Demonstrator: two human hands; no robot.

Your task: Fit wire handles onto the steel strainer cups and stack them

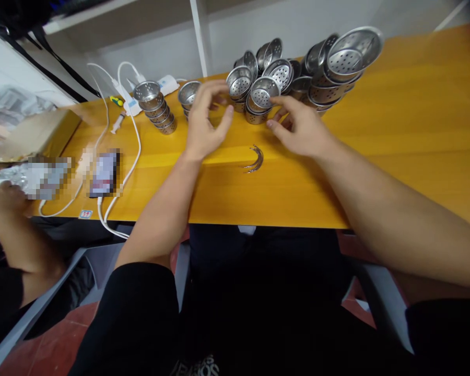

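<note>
A cluster of small perforated metal cups stands in short stacks toward the far edge of the yellow table, and both hands are at it. The left hand hovers with fingers curled and spread, thumb and forefinger apart, just beside one stack; it has hold of nothing that can be seen. The right hand lies low with fingers extended, their tips touching or nearly touching the bottom of the front stack; whether it grips a cup cannot be told. Nearer the person, between the forearms, a few thin curved wire pieces rest on the tabletop. To the left stands a separate leaning stack of cups, then white cables and a phone. Another person's hand is at the far left edge.
</note>
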